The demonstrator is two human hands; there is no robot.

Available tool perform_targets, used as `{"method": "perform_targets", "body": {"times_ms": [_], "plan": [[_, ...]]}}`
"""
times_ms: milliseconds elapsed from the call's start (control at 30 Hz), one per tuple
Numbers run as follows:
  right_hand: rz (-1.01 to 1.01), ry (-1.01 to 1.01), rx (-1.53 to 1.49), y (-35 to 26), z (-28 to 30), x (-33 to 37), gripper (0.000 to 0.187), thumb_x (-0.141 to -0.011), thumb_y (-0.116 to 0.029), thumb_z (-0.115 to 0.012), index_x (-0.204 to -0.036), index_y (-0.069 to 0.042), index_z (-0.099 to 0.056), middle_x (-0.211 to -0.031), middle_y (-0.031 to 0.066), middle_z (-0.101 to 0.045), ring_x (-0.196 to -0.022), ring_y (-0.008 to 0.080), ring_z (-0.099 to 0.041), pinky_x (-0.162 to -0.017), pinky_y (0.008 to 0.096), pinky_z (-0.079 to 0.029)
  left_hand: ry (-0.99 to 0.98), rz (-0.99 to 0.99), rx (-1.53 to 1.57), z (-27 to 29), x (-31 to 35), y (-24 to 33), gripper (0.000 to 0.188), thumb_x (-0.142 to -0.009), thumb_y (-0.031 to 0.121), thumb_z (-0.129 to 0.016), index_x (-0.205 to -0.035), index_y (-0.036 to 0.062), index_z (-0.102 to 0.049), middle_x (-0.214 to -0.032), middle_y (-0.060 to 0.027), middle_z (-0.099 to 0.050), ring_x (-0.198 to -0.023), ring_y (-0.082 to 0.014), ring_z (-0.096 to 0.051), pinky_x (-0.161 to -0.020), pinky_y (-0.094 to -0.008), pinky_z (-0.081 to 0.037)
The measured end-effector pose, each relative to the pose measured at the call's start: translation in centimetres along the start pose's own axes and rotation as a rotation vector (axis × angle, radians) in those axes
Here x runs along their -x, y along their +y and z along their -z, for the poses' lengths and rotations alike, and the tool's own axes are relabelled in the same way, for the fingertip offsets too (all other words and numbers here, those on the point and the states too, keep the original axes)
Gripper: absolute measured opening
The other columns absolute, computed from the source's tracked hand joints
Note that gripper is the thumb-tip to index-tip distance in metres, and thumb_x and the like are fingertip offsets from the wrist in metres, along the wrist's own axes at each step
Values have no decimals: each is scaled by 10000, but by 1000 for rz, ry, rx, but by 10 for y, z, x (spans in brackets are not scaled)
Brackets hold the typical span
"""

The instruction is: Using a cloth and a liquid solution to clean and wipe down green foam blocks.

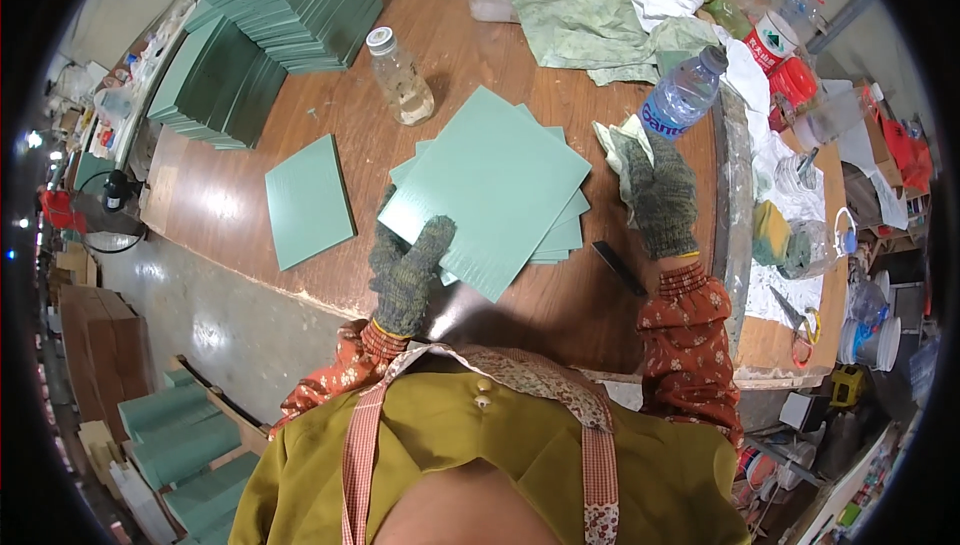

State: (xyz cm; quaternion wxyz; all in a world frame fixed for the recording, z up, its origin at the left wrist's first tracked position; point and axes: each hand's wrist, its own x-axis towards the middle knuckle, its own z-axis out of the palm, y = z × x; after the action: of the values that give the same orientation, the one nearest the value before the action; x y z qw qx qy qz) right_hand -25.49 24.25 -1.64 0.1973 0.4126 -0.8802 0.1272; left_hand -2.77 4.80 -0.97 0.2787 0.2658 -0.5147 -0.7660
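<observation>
Both my hands wear dark grey-green knitted gloves. My left hand [408,270] grips the lower left edge of a square green board [490,190], its thumb on the top face and the other fingers partly hidden at the edge. That board lies turned over several similar green boards [567,230], whose corners stick out beneath it. To the right of the boards, my right hand [660,195] is closed on a crumpled pale cloth [614,157]. Just beyond that hand stands a clear plastic bottle [682,97] with a blue label. A black flat strip [618,268] lies between boards and right forearm.
A single green board [310,203] lies on the brown table [220,190] at left. Tall stacks of green boards [290,5] stand at the far left. A capped glass jar [400,80] stands behind the boards. Green-stained cloth [585,20], bottles and scissors [797,323] line the right side.
</observation>
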Motion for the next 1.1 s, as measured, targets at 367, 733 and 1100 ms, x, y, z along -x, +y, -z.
{"method": "perform_targets", "body": {"times_ms": [367, 733, 1100], "plan": [[-29, 83, -249, -17, -15, -1, 408, -828, -90, -582, -1234, -71, -543, -1194, 177, -560, -1058, 339, -567, -904, 426, -470, 20, 164, -27, -18, 5, 44, 257, -871, 134, -626, -1084, -5, -588, -886, -61, -650, -591, -107, -577, -531, -236, -467], [-472, -24, -1481, -100, 35, -20, 496, -833, -229, -681, -1244, -6, -516, -1119, 155, -605, -1020, 291, -598, -889, 358, -484, -37, -655, -839, 14, -8, 20, 270, -859, 96, -629, -1122, 50, -590, -971, -63, -629, -855, -155, -621, -702, -264, -508], [338, -165, -1169, -67, 110, -107, 422, -758, -224, -730, -1120, -34, -625, -981, 113, -685, -860, 219, -664, -794, 326, -515, -396, -546, -398, 31, -31, 142, 772, -681, 127, -814, -1342, -14, -440, -1374, -170, -467, -1251, -265, -470, -1066, -389, -354]]}}
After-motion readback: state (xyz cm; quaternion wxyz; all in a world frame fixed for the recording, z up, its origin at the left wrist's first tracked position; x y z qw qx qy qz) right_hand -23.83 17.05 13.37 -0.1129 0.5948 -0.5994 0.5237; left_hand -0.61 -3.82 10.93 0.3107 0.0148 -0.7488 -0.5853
